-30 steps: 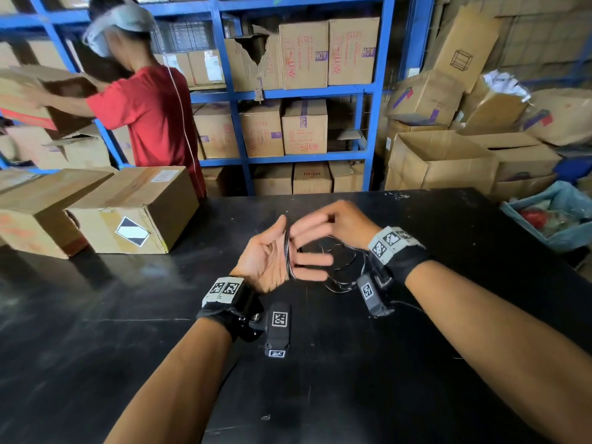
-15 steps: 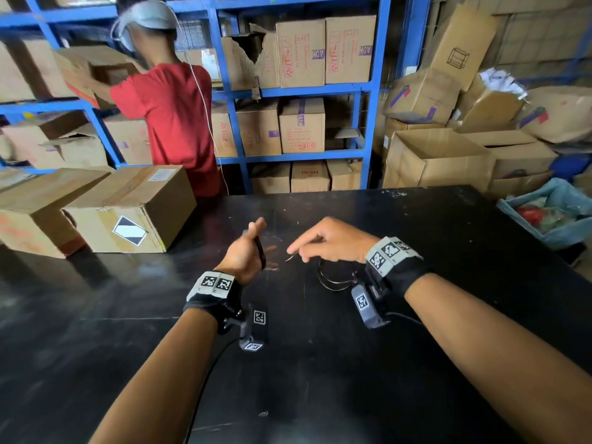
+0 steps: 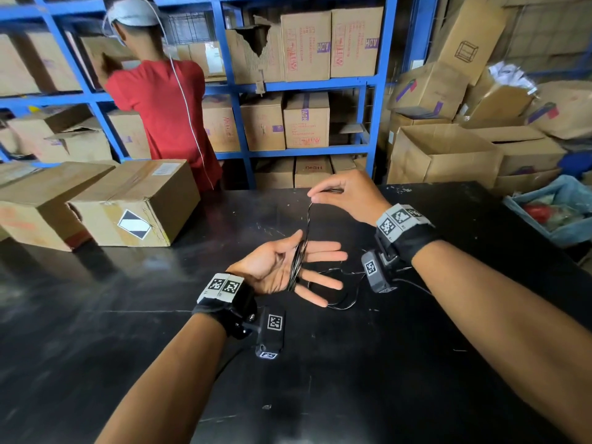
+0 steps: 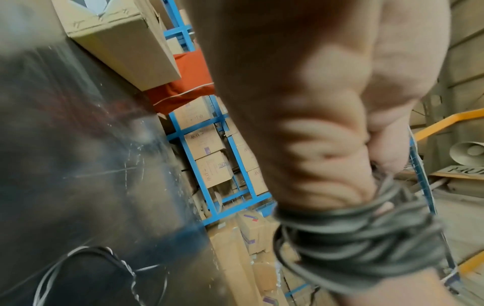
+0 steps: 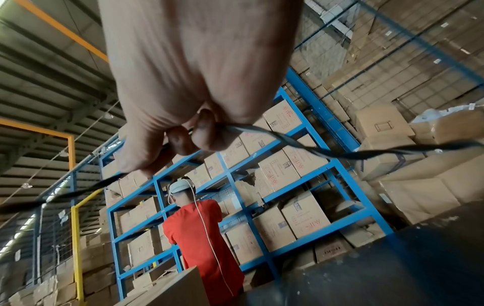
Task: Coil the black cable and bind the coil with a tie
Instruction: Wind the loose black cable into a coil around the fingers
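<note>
Above the near part of the black desk (image 3: pixel 368 379), the left hand (image 3: pixel 282 267) is lying palm up with its fingers straight and spread, and the black cable (image 3: pixel 296 264) is sitting in several turns wound across that palm. The left wrist view is showing those turns bunched round the hand, though blur is hiding how tightly they are lying. A loose length is trailing off the fingers and curling on the desk just beside them. Higher and a little farther out, the right hand (image 3: pixel 349 197) is pinching the cable between thumb and fingertips and drawing a strand up taut from the coil; the right wrist view is showing the cable running out of that pinch on both sides. Farther back, a cardboard box (image 3: pixel 134 203) is sitting on the desk, and behind it a person in a red shirt is reaching into the blue shelving (image 3: pixel 307 86).

Coiling appears to be the step in hand, with some slack left to take up. Next, the right hand would probably need to carry its strand round the left palm again, keeping tension. No tie is showing anywhere.
</note>
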